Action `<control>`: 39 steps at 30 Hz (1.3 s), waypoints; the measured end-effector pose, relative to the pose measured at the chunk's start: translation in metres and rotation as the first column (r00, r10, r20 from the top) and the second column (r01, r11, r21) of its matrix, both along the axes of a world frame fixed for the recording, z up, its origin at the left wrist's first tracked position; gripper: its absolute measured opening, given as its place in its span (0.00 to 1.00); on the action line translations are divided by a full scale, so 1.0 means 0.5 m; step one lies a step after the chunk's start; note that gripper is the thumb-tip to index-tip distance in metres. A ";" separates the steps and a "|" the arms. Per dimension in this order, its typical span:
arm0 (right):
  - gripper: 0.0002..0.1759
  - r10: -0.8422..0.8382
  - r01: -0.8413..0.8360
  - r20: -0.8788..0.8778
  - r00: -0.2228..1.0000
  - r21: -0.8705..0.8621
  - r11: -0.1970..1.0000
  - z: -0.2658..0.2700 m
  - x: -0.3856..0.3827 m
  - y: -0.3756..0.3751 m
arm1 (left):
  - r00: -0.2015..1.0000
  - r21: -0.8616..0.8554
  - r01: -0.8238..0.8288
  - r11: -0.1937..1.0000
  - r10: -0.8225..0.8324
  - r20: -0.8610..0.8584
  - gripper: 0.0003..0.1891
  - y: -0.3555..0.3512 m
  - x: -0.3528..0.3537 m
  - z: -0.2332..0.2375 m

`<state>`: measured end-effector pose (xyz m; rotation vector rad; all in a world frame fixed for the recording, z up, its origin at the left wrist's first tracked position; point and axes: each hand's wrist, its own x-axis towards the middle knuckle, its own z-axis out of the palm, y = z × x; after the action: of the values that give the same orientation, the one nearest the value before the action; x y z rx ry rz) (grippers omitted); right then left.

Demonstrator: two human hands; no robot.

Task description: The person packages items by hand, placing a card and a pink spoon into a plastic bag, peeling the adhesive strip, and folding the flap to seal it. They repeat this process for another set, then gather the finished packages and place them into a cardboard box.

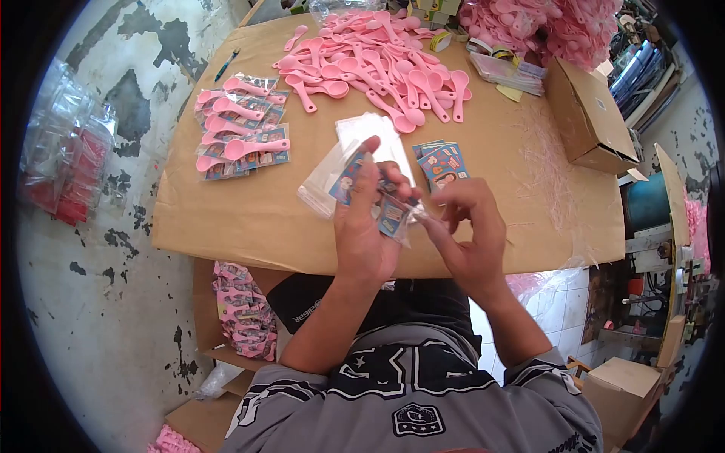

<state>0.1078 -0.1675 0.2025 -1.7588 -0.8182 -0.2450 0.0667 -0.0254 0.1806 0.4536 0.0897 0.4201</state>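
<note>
My left hand point(368, 219) is closed around a clear plastic bag with a blue printed card point(390, 214) in it, over the table's front half. At the bag's right end, the thumb and fingers of my right hand point(470, 230) are pinched on the clear plastic. Under and behind my left hand lie a stack of white sheets or bags point(374, 136) and some clear bags point(321, 185). A small pile of blue printed cards point(444, 163) rests just beyond my right hand.
Loose pink spoons point(370, 60) are heaped at the back of the table point(242, 226). Packed spoons with cards point(243, 124) are stacked at the left, near a pen point(226, 65). A cardboard box point(589, 113) stands at the right; another box point(215, 332) holds packed spoons below.
</note>
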 end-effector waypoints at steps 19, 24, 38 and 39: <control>0.17 -0.302 0.347 0.171 0.938 -0.517 0.783 -0.116 0.453 0.018 | 0.974 0.030 -0.223 0.974 0.222 0.033 0.32 0.086 -0.044 -0.015; 0.13 -0.310 0.251 -0.102 0.945 -0.378 0.891 -0.066 0.433 -0.050 | 0.935 -0.041 -0.351 0.936 0.352 0.040 0.26 0.128 -0.032 -0.023; 0.13 0.182 -0.286 -0.633 0.752 -0.065 0.956 0.016 0.016 -0.046 | 0.958 0.050 -0.288 0.956 0.288 0.006 0.28 0.081 0.020 -0.007; 0.14 0.209 -0.281 -0.658 0.724 -0.004 0.960 0.015 0.013 -0.039 | 0.964 0.054 -0.265 0.963 0.265 0.005 0.29 0.073 0.021 -0.007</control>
<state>0.1143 -0.1872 0.2100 -1.6382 -0.5334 0.5874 0.0771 0.0110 0.1770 0.4973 0.1425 0.6868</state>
